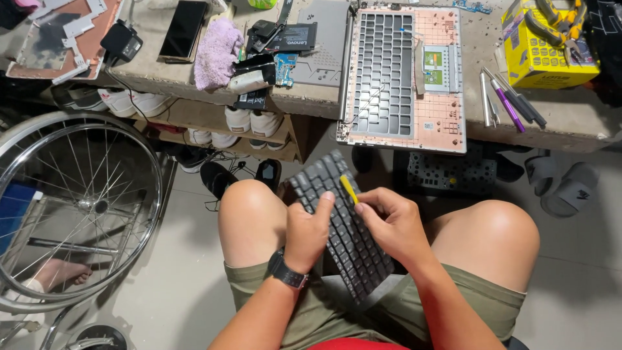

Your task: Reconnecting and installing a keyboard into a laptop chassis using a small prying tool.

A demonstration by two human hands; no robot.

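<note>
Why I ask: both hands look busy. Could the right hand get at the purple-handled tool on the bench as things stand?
Probably yes. The purple-handled tool lies uncovered near the bench edge, with nothing between. But the right hand holds a yellow pry tool against the keyboard.

— Bench contents? 
— Opened laptop shell [405, 78], yellow box [544, 55] of pliers, purple cloth [215, 52], black phone [184, 28].
— Beneath it? 
— Shelved white shoes [249, 121]; wheelchair wheel [71, 207] on the left.
</note>
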